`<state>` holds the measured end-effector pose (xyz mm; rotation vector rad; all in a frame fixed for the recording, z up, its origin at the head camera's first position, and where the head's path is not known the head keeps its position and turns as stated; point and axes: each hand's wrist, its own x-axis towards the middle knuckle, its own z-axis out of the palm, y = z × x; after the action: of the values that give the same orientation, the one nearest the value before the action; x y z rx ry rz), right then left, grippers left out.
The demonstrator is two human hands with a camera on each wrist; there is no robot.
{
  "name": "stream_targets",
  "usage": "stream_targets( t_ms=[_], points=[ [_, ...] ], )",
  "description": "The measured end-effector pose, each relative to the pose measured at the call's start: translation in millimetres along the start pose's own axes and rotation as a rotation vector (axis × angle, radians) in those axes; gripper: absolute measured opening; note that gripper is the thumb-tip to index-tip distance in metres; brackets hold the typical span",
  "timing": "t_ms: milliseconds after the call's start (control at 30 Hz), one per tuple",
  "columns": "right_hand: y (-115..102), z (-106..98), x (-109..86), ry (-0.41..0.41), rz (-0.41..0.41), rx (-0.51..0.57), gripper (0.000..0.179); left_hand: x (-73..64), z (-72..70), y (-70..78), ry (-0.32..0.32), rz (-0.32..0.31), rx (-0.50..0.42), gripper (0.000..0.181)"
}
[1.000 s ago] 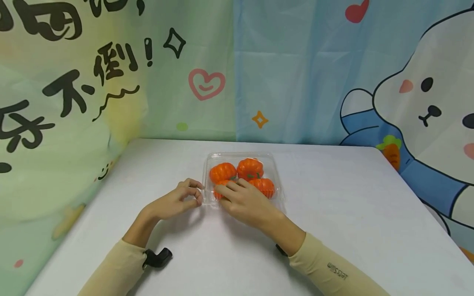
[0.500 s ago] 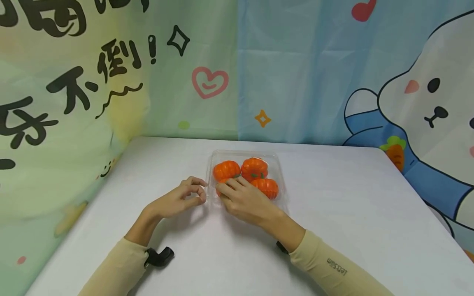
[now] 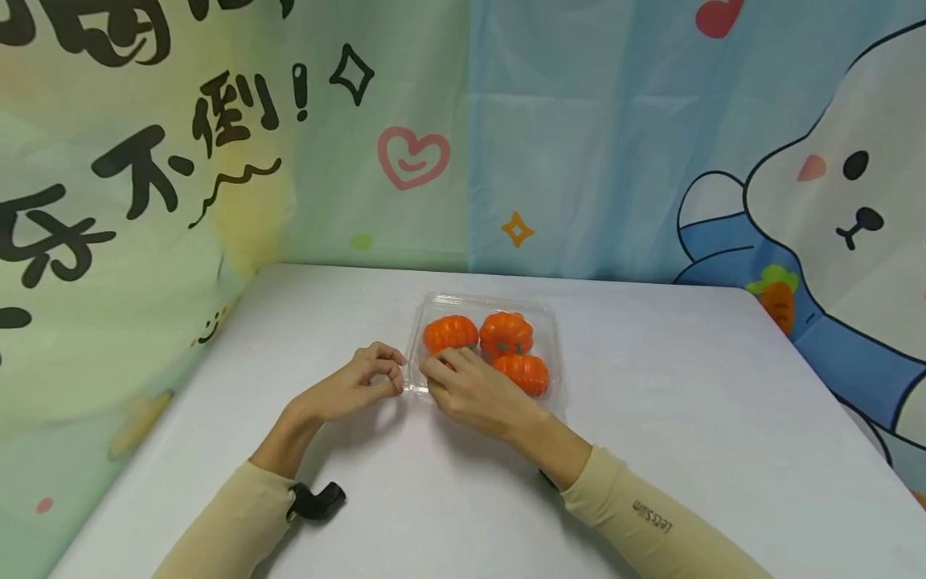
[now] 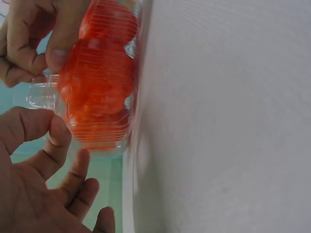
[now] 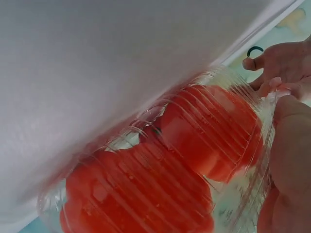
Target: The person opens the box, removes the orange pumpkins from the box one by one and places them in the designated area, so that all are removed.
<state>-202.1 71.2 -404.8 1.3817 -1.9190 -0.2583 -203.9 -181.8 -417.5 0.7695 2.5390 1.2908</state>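
A clear plastic box [image 3: 544, 320] stands on the white table with several orange, ribbed toy pumpkins in it. Three of these pumpkins [image 3: 505, 333] show plainly in the head view; my right hand largely covers another at the front left. Thumb and index finger of my left hand [image 3: 362, 380] pinch the box's rim at the front left corner, the other fingers loosely bent. My right hand [image 3: 473, 392] reaches over the front side and pinches the rim there, thumb outside, as the left wrist view shows. Ridged side walls [image 5: 160, 179] face the right wrist camera.
The white table [image 3: 687, 402] reaches back to a printed cloth backdrop [image 3: 550, 137] with a cartoon animal and lettering. A black wrist strap piece [image 3: 318, 503] sticks out from the left sleeve. Both forearms lie low over the table's near part.
The box has turned slightly, its far side shifting a little right of the hands. My right hand covers more of the front left pumpkin. The whole head view has shifted slightly.
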Motion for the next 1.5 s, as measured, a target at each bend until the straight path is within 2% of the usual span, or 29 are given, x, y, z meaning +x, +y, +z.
stream_targets(
  t_ms=[67, 233, 400, 500, 667, 833, 967, 1167, 1300, 1500],
  points=[
    [2.2, -1.3, 0.8, 0.012, -0.016, -0.019, 0.010, 0.2, 0.2, -1.2, -0.010, 0.005, 0.006, 0.012],
    [8.6, -2.7, 2.5, 0.103, -0.005, -0.001, 0.008, 1.1, -0.3, -1.1, -0.003, 0.013, 0.036, 0.015],
    [9.7, -2.8, 2.4, 0.144, 0.023, 0.066, 0.031, 0.5, -1.9, 1.8, -0.007, -0.027, 0.043, 0.019],
    [9.8, -7.9, 0.5, 0.126, 0.058, 0.096, 0.031, 2.0, -1.6, 3.2, -0.012, -0.049, 0.033, 0.020],
    [10.3, -18.1, -8.2, 0.040, 0.137, 0.128, 0.008, 3.5, -3.4, 3.2, -0.010, -0.079, 0.033, 0.023],
    [12.8, -28.6, -20.8, -0.042, 0.214, 0.157, 0.029, 3.3, -6.4, 2.7, -0.014, -0.083, 0.030, 0.024],
    [15.6, -33.6, -27.3, -0.041, 0.254, 0.144, 0.033, 3.8, -9.1, 4.2, -0.010, -0.094, 0.026, 0.021],
    [17.8, -33.0, -33.7, 0.012, 0.210, 0.152, 0.035, 4.5, -8.9, 3.8, -0.007, -0.097, 0.020, 0.028],
    [19.2, -35.0, -39.9, 0.010, 0.199, 0.190, 0.039, 5.2, -5.5, 3.3, 0.004, -0.074, 0.011, 0.027],
    [23.9, -46.6, -53.7, -0.101, 0.275, 0.165, 0.049, 4.6, -1.1, 4.3, 0.017, -0.078, 0.020, 0.024]
  ],
)
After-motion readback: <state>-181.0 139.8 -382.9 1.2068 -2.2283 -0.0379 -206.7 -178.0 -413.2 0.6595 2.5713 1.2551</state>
